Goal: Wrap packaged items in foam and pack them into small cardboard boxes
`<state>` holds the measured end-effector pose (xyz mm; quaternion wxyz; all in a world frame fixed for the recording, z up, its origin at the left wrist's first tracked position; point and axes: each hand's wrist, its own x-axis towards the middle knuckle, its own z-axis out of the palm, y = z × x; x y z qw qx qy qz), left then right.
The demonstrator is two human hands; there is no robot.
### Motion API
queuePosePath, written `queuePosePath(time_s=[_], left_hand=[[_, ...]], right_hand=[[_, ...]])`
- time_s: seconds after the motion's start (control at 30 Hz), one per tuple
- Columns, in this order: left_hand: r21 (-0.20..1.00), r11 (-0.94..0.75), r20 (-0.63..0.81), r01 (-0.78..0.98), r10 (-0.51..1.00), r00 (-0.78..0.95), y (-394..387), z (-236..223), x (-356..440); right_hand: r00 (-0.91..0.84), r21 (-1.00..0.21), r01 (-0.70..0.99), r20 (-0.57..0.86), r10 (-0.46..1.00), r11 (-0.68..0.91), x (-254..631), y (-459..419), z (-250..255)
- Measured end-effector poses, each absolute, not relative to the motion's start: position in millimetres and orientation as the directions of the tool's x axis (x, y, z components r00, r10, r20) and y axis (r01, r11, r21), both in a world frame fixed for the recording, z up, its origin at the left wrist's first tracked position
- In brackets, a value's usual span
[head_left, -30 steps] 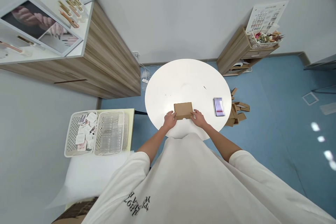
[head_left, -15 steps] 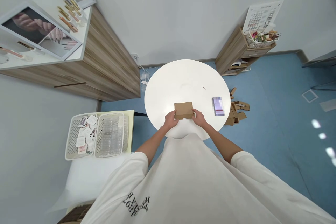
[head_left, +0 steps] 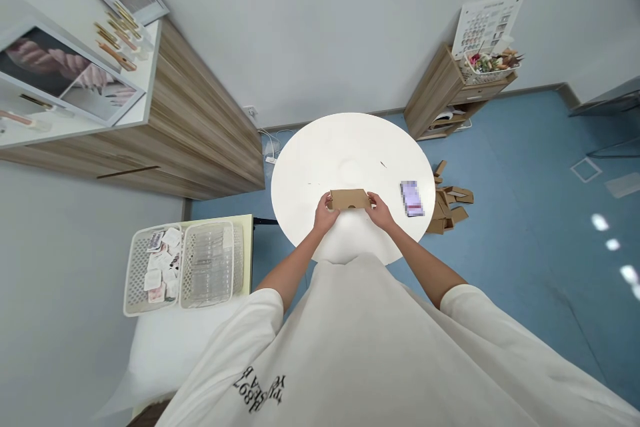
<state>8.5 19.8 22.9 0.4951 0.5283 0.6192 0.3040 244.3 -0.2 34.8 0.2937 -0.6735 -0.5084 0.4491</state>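
Observation:
A small brown cardboard box [head_left: 349,199] is held between my two hands above the near part of the white oval table [head_left: 320,147]. My left hand [head_left: 326,215] grips its left end, thumb toward me and fingers around the far side. At the right end, my right hand [head_left: 380,212] holds it the same way. The side facing me shows a small dark half-round notch at its lower edge. A flat purple item [head_left: 412,199], blurred by pixelation, lies on the table to the right of my right hand.
Flattened cardboard pieces [head_left: 447,205] lie on the floor right of the table. At left, white baskets [head_left: 131,267] hold cards and clear cases. A wooden cabinet [head_left: 200,93] stands back left, a small shelf unit [head_left: 434,93] back right. A thin dark object [head_left: 383,164] rests on the tabletop.
The box has tilted in both hands: its broad top faced me before, and now a narrow side with the notch shows. The camera view has shifted slightly.

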Motion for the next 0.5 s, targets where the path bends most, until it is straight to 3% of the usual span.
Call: queuePosePath(time_s=[0.27,0.5], left_hand=[[0.900,0.290,-0.298,0.326,0.954,-0.028,30.8,11.9,10.6],[0.852,0.298,-0.309,0.430,0.950,-0.047,29.8,4.7,10.6]], right_hand=[[0.162,-0.843,0.353,-0.371,0.914,-0.405,244.9,7.6,43.5],[0.194,-0.850,0.355,-0.340,0.920,-0.390,241.6,11.1,31.4]])
